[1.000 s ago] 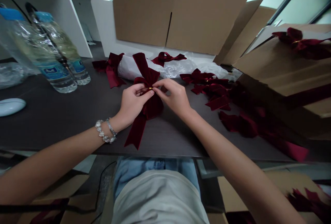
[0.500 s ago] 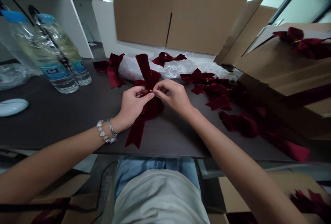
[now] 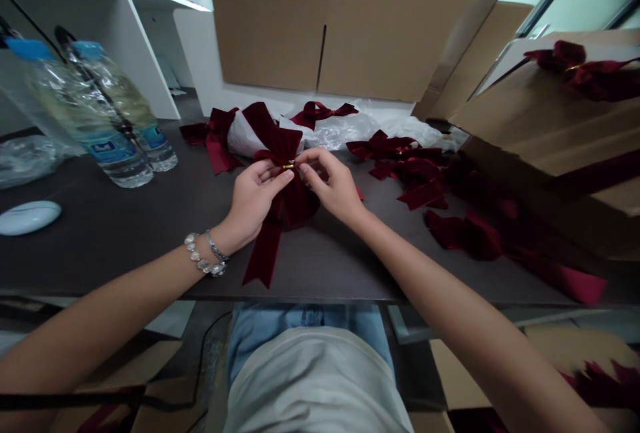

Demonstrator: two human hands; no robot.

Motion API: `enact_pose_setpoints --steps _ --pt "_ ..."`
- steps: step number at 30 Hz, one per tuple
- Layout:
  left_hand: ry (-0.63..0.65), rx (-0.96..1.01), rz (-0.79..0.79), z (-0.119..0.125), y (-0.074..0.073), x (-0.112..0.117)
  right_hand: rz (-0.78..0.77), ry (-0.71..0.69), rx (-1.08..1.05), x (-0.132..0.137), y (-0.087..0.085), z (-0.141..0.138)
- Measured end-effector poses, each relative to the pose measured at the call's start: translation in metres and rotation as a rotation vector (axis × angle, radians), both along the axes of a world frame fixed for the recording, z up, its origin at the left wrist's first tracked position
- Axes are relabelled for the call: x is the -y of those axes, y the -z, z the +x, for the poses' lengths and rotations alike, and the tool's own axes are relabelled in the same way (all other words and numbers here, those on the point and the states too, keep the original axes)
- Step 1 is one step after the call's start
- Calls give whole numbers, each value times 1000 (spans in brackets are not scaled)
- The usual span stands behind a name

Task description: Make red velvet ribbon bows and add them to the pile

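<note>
A dark red velvet bow [image 3: 300,206] lies on the dark wood tabletop [image 3: 100,246], with its long tails running up and down from the knot. My left hand [image 3: 253,205] and my right hand [image 3: 333,186] pinch its centre from either side. Between their fingertips shows a thin gold tie [image 3: 289,166] around the knot. One tail leans up over a white plastic bag [image 3: 250,136]. The lower tail [image 3: 263,256] rests on the table. A bracelet of pale beads and a thin metal bangle circle my left wrist.
Several loose velvet bows [image 3: 410,179] and ribbon lie to the right on the table. Two plastic water bottles [image 3: 110,146] stand at the left near a white computer mouse [image 3: 29,217]. Cardboard boxes [image 3: 550,119] rise at the right and back, one with a bow on it.
The bow's upper tail has swung left over the white bag. My fingers have shifted slightly on the knot, and the gold tie shows more clearly. The view has tilted slightly.
</note>
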State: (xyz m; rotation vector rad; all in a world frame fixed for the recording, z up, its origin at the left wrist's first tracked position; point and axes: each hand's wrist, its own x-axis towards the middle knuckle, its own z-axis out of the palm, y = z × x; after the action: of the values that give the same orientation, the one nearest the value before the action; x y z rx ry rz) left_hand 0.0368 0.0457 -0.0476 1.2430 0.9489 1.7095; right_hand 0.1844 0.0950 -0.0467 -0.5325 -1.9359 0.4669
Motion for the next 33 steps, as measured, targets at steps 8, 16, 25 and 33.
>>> enact_pose_setpoints --steps 8,16,25,33 --pt "18 -2 -45 0 2 0 105 56 39 -2 0 2" --pt "13 -3 -57 0 2 1 82 49 20 -5 2 2" --pt "46 -53 -63 0 2 0 133 48 129 -4 0 7" --pt "12 -83 -41 -2 3 -2 107 75 144 0 -1 3"
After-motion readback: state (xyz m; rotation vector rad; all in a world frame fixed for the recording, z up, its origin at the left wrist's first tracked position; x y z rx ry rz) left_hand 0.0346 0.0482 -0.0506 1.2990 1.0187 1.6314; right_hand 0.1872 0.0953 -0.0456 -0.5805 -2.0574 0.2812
